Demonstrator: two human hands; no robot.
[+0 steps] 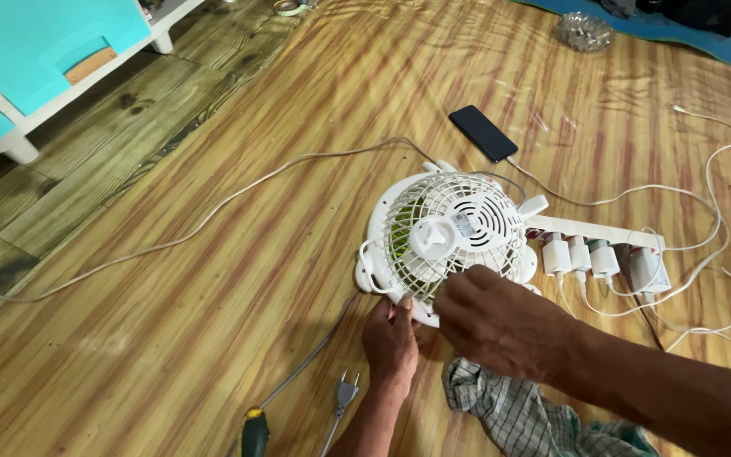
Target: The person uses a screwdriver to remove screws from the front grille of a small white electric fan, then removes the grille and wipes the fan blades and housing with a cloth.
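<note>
A small white fan (450, 237) lies flat on the wooden floor (213, 279), its rear grille and motor housing turned up, so that the back side is open to the hands from above. The left hand (391, 338) is at the near rim of the fan, and its fingers (401, 311) are closed on the white edge there; this looks like a steadying hold that keeps the light fan from sliding. The right hand (501, 326) lies over the near right part of the grille with the fingers bent down onto it, but what they pinch, if anything, is hidden under the hand, so I cannot tell. The fan's plug (345, 393) lies loose on the floor in front of the fan, not connected, which I judge is for safety while the hands are on it. A screwdriver with a yellow and black handle (255, 430) waits near the plug, within reach of the left hand. A checked cloth (518, 415) lies just below the right forearm. To the right of the fan is a white power strip (602, 241) with several chargers, and behind the fan a black phone (483, 133).
</note>
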